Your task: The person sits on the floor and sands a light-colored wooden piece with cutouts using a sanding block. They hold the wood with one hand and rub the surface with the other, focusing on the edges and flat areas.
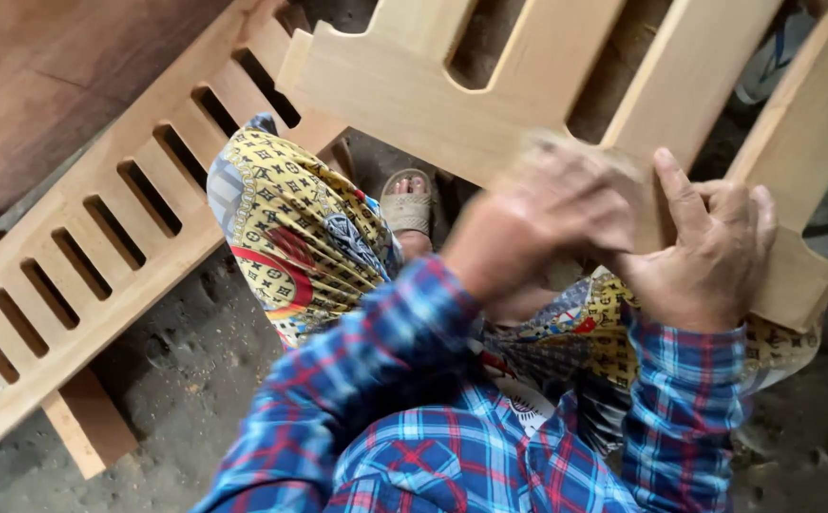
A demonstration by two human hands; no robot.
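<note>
A pale slatted wooden frame (404,85) leans across my lap, its lower rail resting over my knees. My left hand (552,214) is blurred and closed, pressed against the frame's rail with a piece of sandpaper (580,157) showing under the fingers. My right hand (708,252) grips the same rail a little to the right, thumb up against a vertical slat. I am sitting in a blue and red plaid shirt and a patterned yellow wrap (290,228). One sandalled foot (406,204) shows below the frame.
A second slatted wooden panel (100,237) lies slanted on the left over a short wooden block (91,427). A reddish-brown board (43,76) fills the top left corner. The ground (186,380) is grey and dusty.
</note>
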